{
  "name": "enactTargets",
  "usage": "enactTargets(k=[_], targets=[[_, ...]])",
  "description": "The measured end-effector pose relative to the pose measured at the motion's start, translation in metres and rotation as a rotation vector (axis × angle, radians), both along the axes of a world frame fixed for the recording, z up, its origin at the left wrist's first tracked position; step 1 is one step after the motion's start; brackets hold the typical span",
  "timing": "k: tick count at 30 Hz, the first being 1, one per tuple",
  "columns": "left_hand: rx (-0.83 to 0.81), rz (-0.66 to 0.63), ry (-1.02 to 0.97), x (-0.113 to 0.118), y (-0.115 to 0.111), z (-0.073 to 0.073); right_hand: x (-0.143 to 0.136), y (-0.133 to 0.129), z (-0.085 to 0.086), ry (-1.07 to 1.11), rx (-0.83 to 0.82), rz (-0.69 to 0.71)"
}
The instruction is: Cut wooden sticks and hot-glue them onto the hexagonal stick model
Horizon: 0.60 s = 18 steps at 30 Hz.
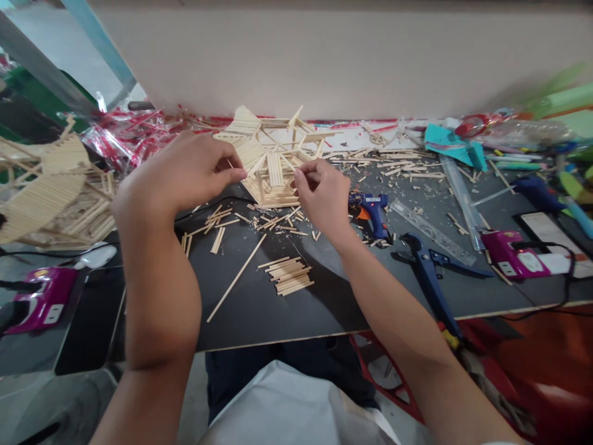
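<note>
The dark tabletop (231, 337) is supporting the stick model (275, 170), which is standing between the hands. The left hand (194, 170) is arching at its left side, fingers curled; the right hand (322, 188) is pinching thumb to fingers at its right edge. Whether either is gripping a stick cannot be told. Nearer the person, a short-stick pile (290, 275) is lying flat.

A model (278, 162) is made of thin, pale wooden sticks and is set upright on the dark table (333, 318). Slatted panels (245, 123) are formed by sticks laid side by side at its left and middle; its right side is left as open bars. An angular base (278, 201) is seen at the near edge.
</note>
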<state>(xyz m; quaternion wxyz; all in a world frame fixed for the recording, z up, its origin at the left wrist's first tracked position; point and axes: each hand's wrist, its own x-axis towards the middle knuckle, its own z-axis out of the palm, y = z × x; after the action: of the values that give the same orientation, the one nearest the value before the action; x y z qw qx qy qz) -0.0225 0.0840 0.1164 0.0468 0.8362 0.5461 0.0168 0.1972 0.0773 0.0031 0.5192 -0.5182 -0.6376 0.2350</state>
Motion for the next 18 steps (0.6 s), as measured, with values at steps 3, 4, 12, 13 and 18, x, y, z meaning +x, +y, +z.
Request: enactTargets(k=[3,4,12,13,18], targets=[[-0.004,0.01,0.002,0.0002,-0.0004,0.0005,-0.0022,-0.0008,-0.0006,0.015,-0.026,0.012],[-0.007,0.011,0.003,0.0002,-0.0004,0.0004,-0.0029,-0.0009,-0.0006,0.021,-0.035,0.016],[-0.001,0.002,-0.013,-0.0007,0.0002,-0.0013,-0.0055,-0.0019,0.0018,0.034,-0.072,0.038],[-0.001,0.002,-0.011,-0.0004,-0.0001,-0.001,-0.0057,-0.0015,0.0015,0.04,-0.078,0.045],[-0.006,-0.005,0.007,0.0025,-0.002,0.0019,-0.0081,0.0031,-0.0046,0.122,-0.093,0.122]])
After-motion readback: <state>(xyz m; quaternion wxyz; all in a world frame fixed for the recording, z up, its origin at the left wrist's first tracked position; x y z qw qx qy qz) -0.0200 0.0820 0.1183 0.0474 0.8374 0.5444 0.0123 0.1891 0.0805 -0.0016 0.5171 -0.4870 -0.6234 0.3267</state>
